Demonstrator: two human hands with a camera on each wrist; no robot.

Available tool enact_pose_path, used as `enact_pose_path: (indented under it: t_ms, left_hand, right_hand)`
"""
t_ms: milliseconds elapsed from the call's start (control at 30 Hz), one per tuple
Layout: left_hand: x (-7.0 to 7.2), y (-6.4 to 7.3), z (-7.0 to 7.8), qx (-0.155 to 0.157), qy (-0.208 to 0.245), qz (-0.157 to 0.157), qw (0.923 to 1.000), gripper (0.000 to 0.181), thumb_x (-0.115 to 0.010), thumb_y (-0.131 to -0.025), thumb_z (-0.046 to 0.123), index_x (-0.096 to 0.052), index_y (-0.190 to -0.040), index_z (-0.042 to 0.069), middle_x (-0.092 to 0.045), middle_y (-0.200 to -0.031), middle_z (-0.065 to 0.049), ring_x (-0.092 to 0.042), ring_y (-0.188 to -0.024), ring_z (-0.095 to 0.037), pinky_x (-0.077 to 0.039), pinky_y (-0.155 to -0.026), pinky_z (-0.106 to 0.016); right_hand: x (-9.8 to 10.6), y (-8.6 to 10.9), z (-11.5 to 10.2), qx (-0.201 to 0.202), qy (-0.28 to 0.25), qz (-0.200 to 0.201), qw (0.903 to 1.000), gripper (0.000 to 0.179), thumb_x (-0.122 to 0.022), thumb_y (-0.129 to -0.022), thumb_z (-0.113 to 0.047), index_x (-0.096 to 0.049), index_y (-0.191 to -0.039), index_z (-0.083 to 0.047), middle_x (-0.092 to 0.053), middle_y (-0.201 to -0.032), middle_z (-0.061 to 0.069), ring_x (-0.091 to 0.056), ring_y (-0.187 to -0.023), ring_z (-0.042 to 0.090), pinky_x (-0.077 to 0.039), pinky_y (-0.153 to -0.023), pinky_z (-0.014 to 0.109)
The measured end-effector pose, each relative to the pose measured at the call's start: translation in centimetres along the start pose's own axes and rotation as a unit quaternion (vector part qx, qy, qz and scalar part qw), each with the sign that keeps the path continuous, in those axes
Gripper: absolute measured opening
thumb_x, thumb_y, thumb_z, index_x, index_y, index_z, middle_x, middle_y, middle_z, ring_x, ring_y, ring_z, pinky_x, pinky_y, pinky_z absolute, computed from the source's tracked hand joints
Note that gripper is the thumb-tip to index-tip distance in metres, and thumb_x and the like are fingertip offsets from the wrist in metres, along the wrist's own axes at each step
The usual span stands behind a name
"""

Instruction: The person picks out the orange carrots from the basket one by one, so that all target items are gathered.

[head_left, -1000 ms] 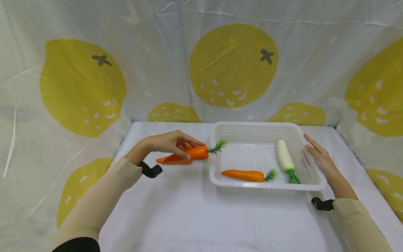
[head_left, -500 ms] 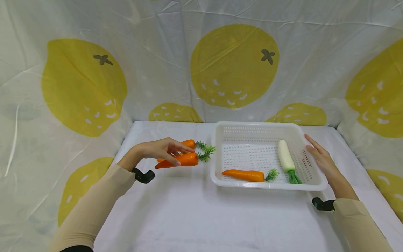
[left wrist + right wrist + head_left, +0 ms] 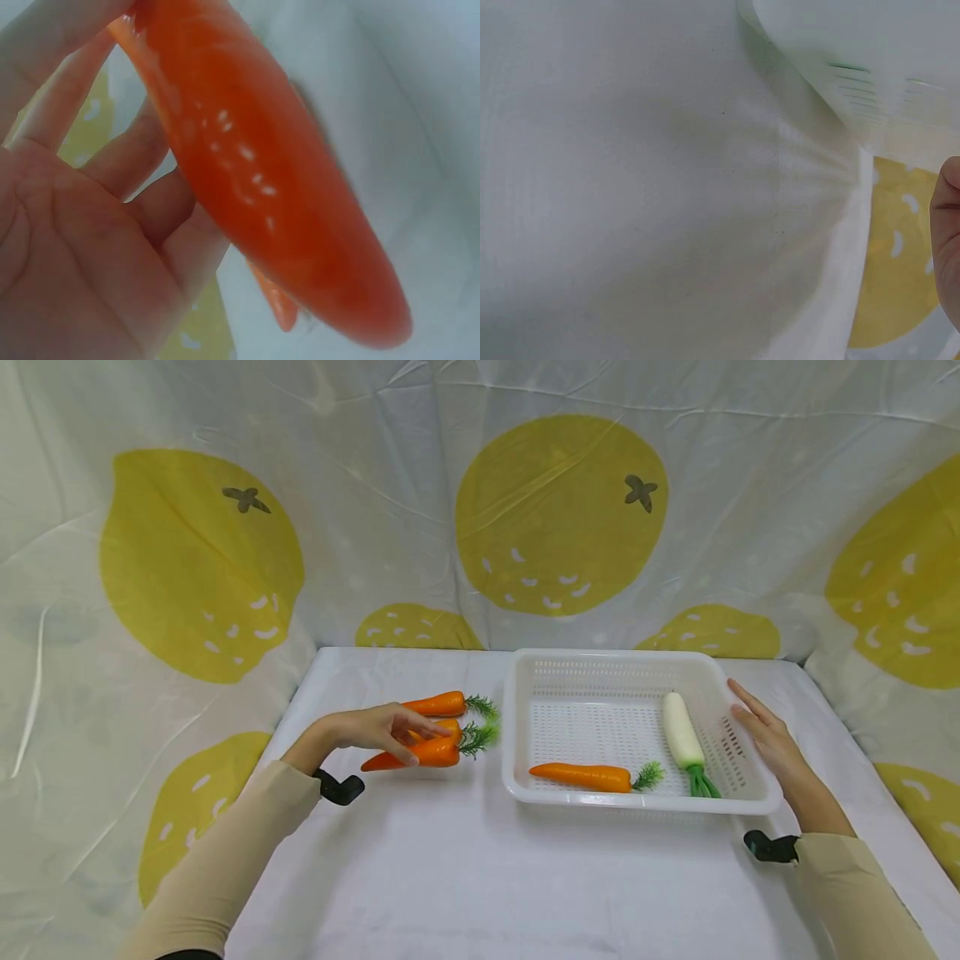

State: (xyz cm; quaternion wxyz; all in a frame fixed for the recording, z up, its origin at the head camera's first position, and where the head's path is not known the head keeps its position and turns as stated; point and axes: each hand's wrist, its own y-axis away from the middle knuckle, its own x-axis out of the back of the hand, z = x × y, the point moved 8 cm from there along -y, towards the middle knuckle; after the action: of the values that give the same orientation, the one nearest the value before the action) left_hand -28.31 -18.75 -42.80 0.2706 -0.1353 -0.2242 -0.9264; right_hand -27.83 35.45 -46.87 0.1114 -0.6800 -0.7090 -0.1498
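Observation:
My left hand (image 3: 386, 729) pinches an orange carrot (image 3: 431, 754) with a feathery green top, left of the white basket. In the left wrist view this carrot (image 3: 255, 165) crosses the frame at a slant, its thick body close to the camera. Just behind it, partly covered by my fingers, is a second carrot (image 3: 452, 727); a third carrot (image 3: 442, 703) lies farther back. My right hand (image 3: 776, 745) rests with extended fingers against the right side of the basket (image 3: 637, 804). Only part of that hand (image 3: 949, 240) shows in the right wrist view, beside the basket wall.
Inside the basket, one carrot (image 3: 585, 777) lies along the front and a white radish (image 3: 682, 731) with green stems lies at the right. A white cloth (image 3: 480, 877) covers the table. Behind hangs a curtain (image 3: 375, 485) printed with large yellow lemons.
My left hand has drawn its carrot leftward and toward me, away from the basket's left rim. The two carrots behind it have come into fuller view. My right hand stays on the basket.

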Motion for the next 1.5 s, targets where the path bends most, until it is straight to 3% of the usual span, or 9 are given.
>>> enact_pose_path:
  t_ms: [167, 267, 433, 733, 1100, 1300, 1500]
  left_hand:
    - [-0.4, -0.3, -1.7, 0.004, 0.005, 0.001, 1.0000, 0.057, -0.077, -0.087, 0.006, -0.060, -0.140, 0.015, -0.049, -0.148, -0.008, -0.057, -0.115, -0.028, -0.049, -0.095, -0.037]
    - [-0.7, -0.6, -2.5, 0.009, -0.002, 0.002, 1.0000, 0.055, -0.077, -0.087, 0.007, -0.061, -0.140, 0.014, -0.057, -0.141, -0.003, -0.055, -0.119, -0.025, -0.046, -0.101, -0.041]
    - [-1.0, -0.9, -3.2, 0.018, -0.013, 0.009, 0.9997, 0.054, -0.077, -0.087, 0.009, -0.062, -0.139, 0.015, -0.056, -0.142, 0.002, -0.051, -0.123, -0.023, -0.041, -0.107, -0.046]
    - [-1.9, -1.8, -3.4, -0.013, -0.046, 0.001, 0.9989, 0.055, -0.074, -0.089, 0.003, -0.059, -0.141, 0.010, -0.057, -0.141, -0.005, -0.047, -0.134, -0.025, -0.038, -0.110, -0.048]
    - [-2.5, -2.3, -3.7, -0.038, -0.054, 0.011, 0.9978, 0.054, -0.071, -0.091, 0.002, -0.055, -0.142, 0.002, -0.057, -0.141, -0.012, -0.050, -0.131, -0.029, -0.043, -0.106, -0.045]
    - [-2.4, -2.1, -3.4, -0.040, -0.058, 0.020, 0.9973, 0.054, -0.071, -0.091, 0.001, -0.054, -0.142, 0.001, -0.056, -0.142, -0.012, -0.053, -0.126, -0.027, -0.044, -0.105, -0.045]
    - [-2.2, -1.6, -2.5, -0.053, -0.042, 0.020, 0.9975, 0.054, -0.071, -0.090, -0.001, -0.052, -0.142, -0.003, -0.056, -0.141, -0.018, -0.054, -0.127, -0.035, -0.043, -0.105, -0.050]
  right_hand:
    - [0.0, 0.0, 0.0, 0.000, -0.003, -0.001, 1.0000, 0.055, -0.038, -0.108, -0.039, -0.014, -0.158, -0.040, -0.013, -0.163, 0.019, -0.046, -0.104, -0.012, -0.047, -0.077, 0.009]
    - [-0.1, 0.1, 0.0, -0.001, -0.006, -0.002, 1.0000, 0.056, -0.039, -0.108, -0.040, -0.015, -0.158, -0.041, -0.014, -0.163, 0.019, -0.046, -0.103, -0.012, -0.047, -0.077, 0.009]
    - [-0.1, 0.0, -0.1, 0.001, -0.001, -0.002, 1.0000, 0.056, -0.038, -0.108, -0.040, -0.014, -0.158, -0.040, -0.014, -0.163, 0.018, -0.046, -0.108, -0.010, -0.047, -0.077, 0.009]
    - [-0.1, -0.1, -0.1, 0.006, -0.004, -0.002, 1.0000, 0.055, -0.038, -0.109, -0.038, -0.014, -0.159, -0.039, -0.014, -0.163, 0.020, -0.046, -0.103, -0.013, -0.047, -0.077, 0.010]
    - [0.0, -0.1, -0.1, -0.004, 0.005, 0.001, 1.0000, 0.056, -0.038, -0.108, -0.040, -0.013, -0.159, -0.038, -0.014, -0.161, 0.025, -0.046, -0.098, -0.014, -0.050, -0.074, 0.012]
    - [0.1, -0.1, -0.1, -0.004, -0.004, 0.003, 1.0000, 0.055, -0.038, -0.109, -0.038, -0.015, -0.159, -0.039, -0.016, -0.163, 0.019, -0.047, -0.098, -0.015, -0.049, -0.075, 0.011]
    - [0.1, 0.0, -0.2, 0.004, -0.018, -0.001, 0.9998, 0.055, -0.039, -0.109, -0.035, -0.017, -0.158, -0.039, -0.018, -0.164, 0.012, -0.047, -0.099, -0.016, -0.048, -0.076, 0.010]
